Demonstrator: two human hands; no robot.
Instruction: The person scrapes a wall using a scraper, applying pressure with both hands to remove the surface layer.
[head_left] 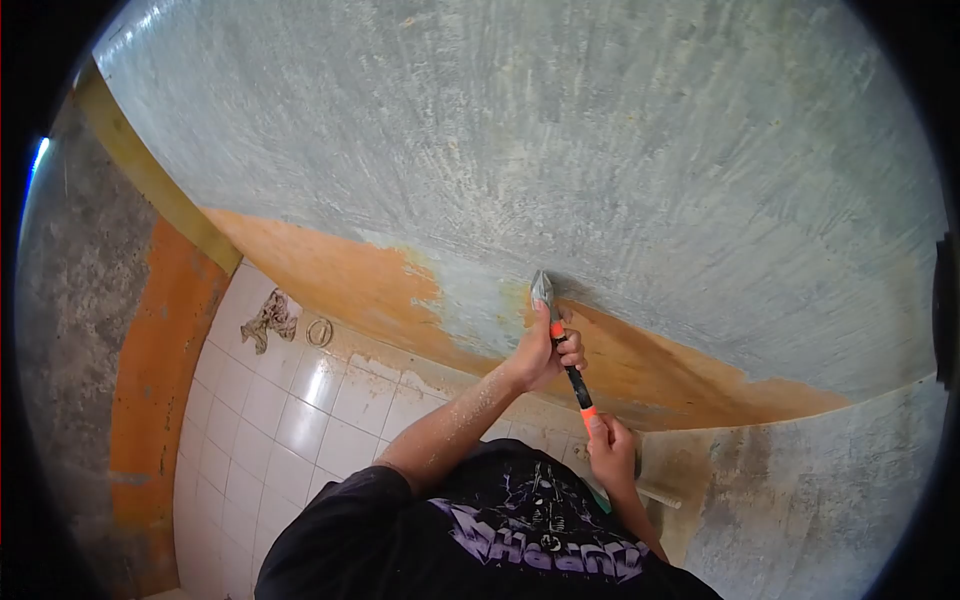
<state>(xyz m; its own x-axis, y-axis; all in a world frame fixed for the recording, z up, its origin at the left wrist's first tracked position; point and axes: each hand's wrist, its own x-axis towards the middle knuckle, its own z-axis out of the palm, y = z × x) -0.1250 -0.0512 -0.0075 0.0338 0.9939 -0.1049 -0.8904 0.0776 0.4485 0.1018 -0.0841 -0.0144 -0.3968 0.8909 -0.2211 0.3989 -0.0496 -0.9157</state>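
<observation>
A long-handled scraper with a black and orange handle and a grey metal head is held at a slant against the wall. My left hand is closed round the handle just below the head, with the thumb laid along it. Lower down, my right hand grips the orange end of the handle. The metal head meets the wall near the edge between bare grey surface and orange paint. Pale dust and crumbs cling to my left forearm.
White floor tiles lie below, with paint debris along the wall's foot. A crumpled cloth and a ring-shaped object rest on them. A pale pipe-like piece shows right of my right hand. Another partly orange wall stands left.
</observation>
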